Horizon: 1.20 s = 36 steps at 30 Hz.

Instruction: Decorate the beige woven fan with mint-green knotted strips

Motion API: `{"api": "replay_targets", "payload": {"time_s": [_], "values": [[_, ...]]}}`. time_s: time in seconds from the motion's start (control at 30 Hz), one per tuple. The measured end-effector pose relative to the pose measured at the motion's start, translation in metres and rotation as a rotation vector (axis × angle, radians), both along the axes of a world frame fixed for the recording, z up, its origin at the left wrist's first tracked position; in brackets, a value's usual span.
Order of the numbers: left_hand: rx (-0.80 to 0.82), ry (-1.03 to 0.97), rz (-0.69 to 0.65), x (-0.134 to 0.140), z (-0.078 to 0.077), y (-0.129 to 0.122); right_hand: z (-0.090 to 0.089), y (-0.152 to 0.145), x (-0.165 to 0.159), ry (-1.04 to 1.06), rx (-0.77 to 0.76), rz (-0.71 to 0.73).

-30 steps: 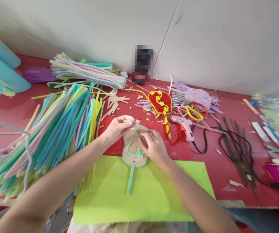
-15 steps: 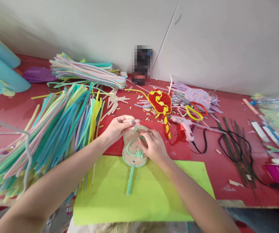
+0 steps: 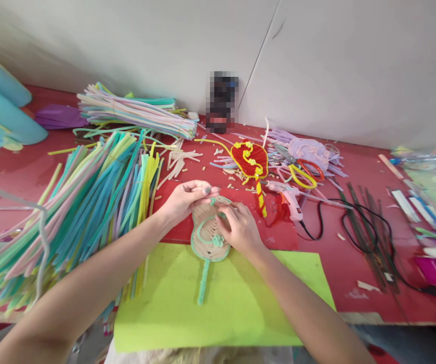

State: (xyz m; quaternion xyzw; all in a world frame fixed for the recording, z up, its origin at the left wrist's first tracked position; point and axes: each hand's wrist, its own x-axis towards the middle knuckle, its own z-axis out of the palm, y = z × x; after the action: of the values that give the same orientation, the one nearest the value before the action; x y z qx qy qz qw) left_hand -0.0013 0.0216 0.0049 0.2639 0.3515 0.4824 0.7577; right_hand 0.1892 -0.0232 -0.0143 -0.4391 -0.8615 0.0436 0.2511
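Observation:
A hand-fan shape made of pipe cleaners [image 3: 205,235] has a beige body, a mint-green border and a twisted green handle that points toward me. On its face are a green flower [image 3: 218,240] and a curved green pipe cleaner [image 3: 200,233]. My left hand [image 3: 189,199] is at the fan's top edge, thumb and fingers pinched together; what lies between the fingertips is too small to make out. My right hand [image 3: 241,227] rests over the fan's right side, its bent fingers closed on the upper end of the curved green pipe cleaner.
A lime-green sheet [image 3: 225,313] lies under the handle on the red table. Bundles of pipe cleaners [image 3: 89,207] fill the left. A red and yellow fan [image 3: 249,161], scissors [image 3: 303,174], a pink glue gun [image 3: 289,199] and its black cord [image 3: 387,230] are at right.

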Motion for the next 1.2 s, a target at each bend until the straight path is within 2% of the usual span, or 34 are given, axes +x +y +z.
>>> {"api": "replay_targets", "payload": {"time_s": [0.17, 0.43, 0.6, 0.7, 0.83, 0.9, 1.07, 1.2], "values": [[0.001, 0.035, 0.02, 0.001, 0.0, 0.0, -0.001, 0.0, 0.001, 0.004, 0.002, 0.003], [0.03, -0.016, 0.011, -0.001, -0.005, 0.002, -0.002, 0.0, 0.0, 0.007, -0.002, -0.004], [0.126, 0.093, 0.071, -0.005, -0.01, 0.006, -0.004, 0.001, 0.001, 0.014, 0.004, 0.0], [0.303, 0.332, 0.125, -0.006, -0.012, 0.008, -0.004, 0.001, 0.002, 0.021, 0.001, 0.005], [0.594, 0.974, 0.224, -0.004, -0.012, 0.005, -0.004, 0.001, 0.002, 0.026, 0.001, 0.016], [0.69, 1.162, 0.223, -0.003, -0.012, 0.003, -0.003, 0.0, 0.003, 0.055, 0.021, -0.008], [0.695, 1.297, 0.221, -0.006, -0.017, 0.003, -0.003, -0.001, 0.005, 0.148, 0.104, -0.128], [0.677, 1.312, 0.188, -0.007, -0.02, 0.005, -0.002, -0.001, 0.003, 0.075, 0.065, -0.024]]}}
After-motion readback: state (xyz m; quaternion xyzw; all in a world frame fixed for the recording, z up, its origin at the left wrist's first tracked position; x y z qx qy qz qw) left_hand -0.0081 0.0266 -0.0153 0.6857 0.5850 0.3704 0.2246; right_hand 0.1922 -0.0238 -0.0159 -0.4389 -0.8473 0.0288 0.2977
